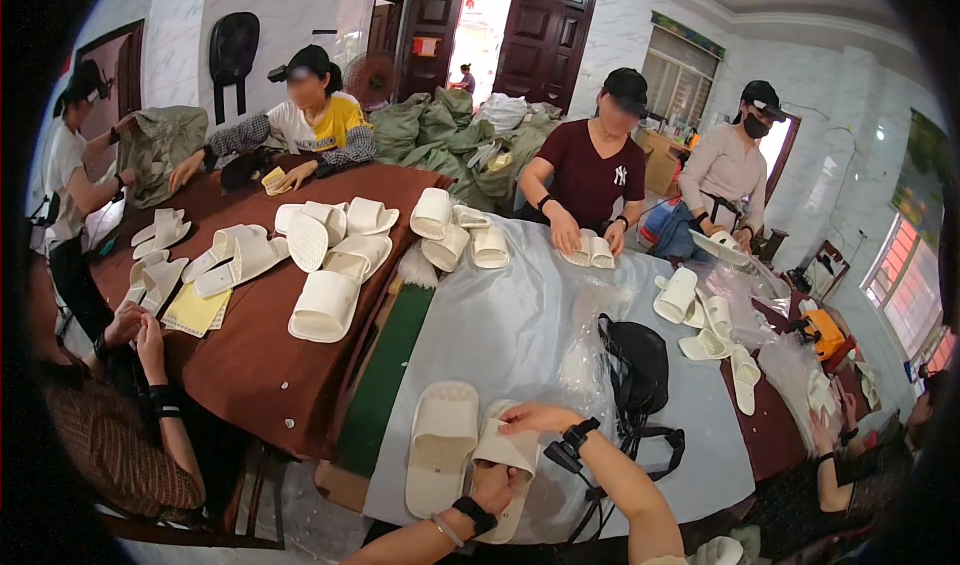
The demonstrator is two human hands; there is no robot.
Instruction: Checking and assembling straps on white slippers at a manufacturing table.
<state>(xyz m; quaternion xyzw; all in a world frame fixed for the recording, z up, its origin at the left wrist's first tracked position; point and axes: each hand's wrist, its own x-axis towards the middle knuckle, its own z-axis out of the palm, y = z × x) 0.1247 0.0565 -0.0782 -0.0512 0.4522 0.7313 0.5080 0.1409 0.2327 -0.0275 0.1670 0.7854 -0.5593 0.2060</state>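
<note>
Near the lower edge of the grey-covered counter [520, 335] lie two cream slippers: one slipper [441, 447] flat alone, the other slipper [503, 465] pinched by the left hand [492, 487] at its near end, the right hand [535, 420] curled over its far end. Both run lengthwise away from the person. Left fingers are hidden underneath
</note>
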